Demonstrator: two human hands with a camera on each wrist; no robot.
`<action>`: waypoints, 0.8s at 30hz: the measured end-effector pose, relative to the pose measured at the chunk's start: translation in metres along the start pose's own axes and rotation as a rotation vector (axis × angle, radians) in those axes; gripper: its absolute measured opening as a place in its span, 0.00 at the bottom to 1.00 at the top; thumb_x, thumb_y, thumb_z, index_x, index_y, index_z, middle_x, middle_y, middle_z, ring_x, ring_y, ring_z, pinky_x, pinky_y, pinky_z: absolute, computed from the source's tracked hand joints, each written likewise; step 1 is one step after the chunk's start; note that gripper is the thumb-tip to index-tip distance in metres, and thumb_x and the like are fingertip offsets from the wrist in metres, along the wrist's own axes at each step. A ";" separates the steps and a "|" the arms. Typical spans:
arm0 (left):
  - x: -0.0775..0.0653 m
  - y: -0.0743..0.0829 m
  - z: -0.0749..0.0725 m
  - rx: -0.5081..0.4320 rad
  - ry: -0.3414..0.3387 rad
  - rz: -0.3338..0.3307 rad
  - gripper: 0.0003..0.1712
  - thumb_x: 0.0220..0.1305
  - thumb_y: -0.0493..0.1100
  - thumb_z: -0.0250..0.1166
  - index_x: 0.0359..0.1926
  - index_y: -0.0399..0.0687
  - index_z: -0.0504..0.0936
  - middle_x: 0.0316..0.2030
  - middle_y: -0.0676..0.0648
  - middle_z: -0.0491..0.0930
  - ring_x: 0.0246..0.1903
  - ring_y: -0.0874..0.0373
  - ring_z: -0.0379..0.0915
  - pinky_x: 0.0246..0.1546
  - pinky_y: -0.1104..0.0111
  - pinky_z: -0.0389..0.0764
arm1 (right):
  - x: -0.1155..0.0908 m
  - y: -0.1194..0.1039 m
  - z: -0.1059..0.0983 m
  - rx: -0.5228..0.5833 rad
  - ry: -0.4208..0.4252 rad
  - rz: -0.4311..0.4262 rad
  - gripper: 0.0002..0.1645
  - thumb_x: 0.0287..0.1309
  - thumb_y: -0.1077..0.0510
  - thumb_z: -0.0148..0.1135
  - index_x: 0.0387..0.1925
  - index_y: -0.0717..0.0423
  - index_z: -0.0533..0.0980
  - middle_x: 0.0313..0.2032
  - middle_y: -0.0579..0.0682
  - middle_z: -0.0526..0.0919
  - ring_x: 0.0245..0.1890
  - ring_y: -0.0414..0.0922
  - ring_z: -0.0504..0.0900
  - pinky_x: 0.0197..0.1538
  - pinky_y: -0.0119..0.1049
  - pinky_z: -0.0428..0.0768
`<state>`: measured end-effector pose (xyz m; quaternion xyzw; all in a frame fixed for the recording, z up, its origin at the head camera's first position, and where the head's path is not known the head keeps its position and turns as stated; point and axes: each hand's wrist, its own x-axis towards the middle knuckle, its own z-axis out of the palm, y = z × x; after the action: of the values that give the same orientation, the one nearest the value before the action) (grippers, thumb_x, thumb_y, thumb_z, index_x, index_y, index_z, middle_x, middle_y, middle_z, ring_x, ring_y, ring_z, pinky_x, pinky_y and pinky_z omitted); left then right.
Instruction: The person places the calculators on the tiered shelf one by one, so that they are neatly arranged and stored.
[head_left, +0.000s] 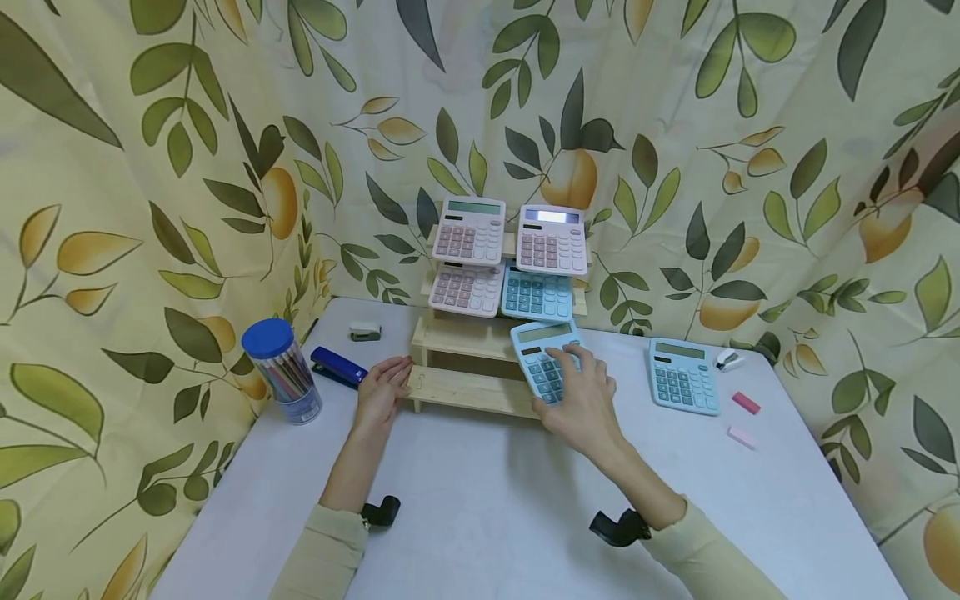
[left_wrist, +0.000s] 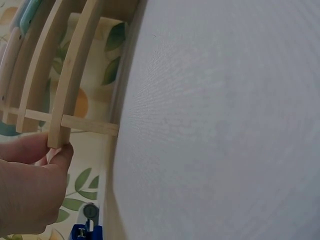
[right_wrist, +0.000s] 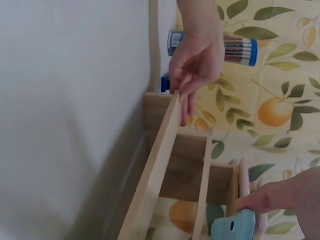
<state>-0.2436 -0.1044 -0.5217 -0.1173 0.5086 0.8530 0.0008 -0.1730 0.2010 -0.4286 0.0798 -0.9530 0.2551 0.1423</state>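
My left hand (head_left: 381,390) pinches the left end of the bottom step of a tiered wooden rack (head_left: 468,392); thumb and fingertips close on the plank's end in the left wrist view. My right hand (head_left: 587,402) grips a light blue calculator (head_left: 542,375) by its sides, tilted over the right part of the lower steps. Two pink-and-white calculators stand on top, a left one (head_left: 470,231) and a right one (head_left: 552,240) with a bright display. Below them lean another pink calculator (head_left: 467,288) and a blue calculator (head_left: 537,293).
On the right of the table lie another blue calculator (head_left: 683,375), a small white item (head_left: 729,359), a red eraser (head_left: 746,402) and a pink eraser (head_left: 741,437). At left are a blue stapler (head_left: 337,367), a small white-and-dark item (head_left: 365,332) and a blue-lidded tub of pencils (head_left: 283,372).
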 end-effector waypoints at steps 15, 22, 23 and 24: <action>0.001 0.001 -0.001 0.014 0.005 -0.009 0.43 0.53 0.09 0.45 0.73 0.24 0.60 0.71 0.29 0.68 0.73 0.42 0.65 0.72 0.60 0.71 | 0.008 -0.013 0.015 -0.032 -0.019 -0.043 0.49 0.47 0.52 0.77 0.72 0.54 0.71 0.75 0.64 0.64 0.62 0.76 0.64 0.58 0.71 0.64; 0.000 0.001 0.000 0.019 0.011 -0.013 0.43 0.54 0.09 0.47 0.73 0.27 0.61 0.71 0.30 0.69 0.73 0.44 0.66 0.72 0.61 0.70 | 0.010 -0.023 0.023 -0.034 -0.023 -0.055 0.49 0.48 0.51 0.76 0.73 0.54 0.70 0.74 0.65 0.64 0.64 0.80 0.62 0.58 0.77 0.63; 0.000 0.001 -0.001 0.016 0.009 -0.009 0.42 0.54 0.09 0.47 0.73 0.26 0.61 0.71 0.30 0.69 0.73 0.43 0.65 0.72 0.61 0.70 | 0.011 -0.024 0.024 -0.032 -0.023 -0.055 0.49 0.48 0.51 0.76 0.73 0.54 0.70 0.74 0.65 0.65 0.64 0.80 0.62 0.59 0.77 0.62; 0.000 0.000 0.000 0.012 0.007 -0.005 0.42 0.54 0.09 0.47 0.73 0.25 0.61 0.71 0.29 0.68 0.73 0.42 0.65 0.72 0.61 0.70 | 0.012 -0.025 0.025 -0.031 -0.022 -0.055 0.48 0.48 0.51 0.76 0.73 0.54 0.71 0.74 0.65 0.65 0.63 0.80 0.62 0.59 0.77 0.62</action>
<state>-0.2436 -0.1048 -0.5216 -0.1214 0.5135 0.8495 0.0020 -0.1841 0.1658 -0.4339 0.1066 -0.9559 0.2355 0.1397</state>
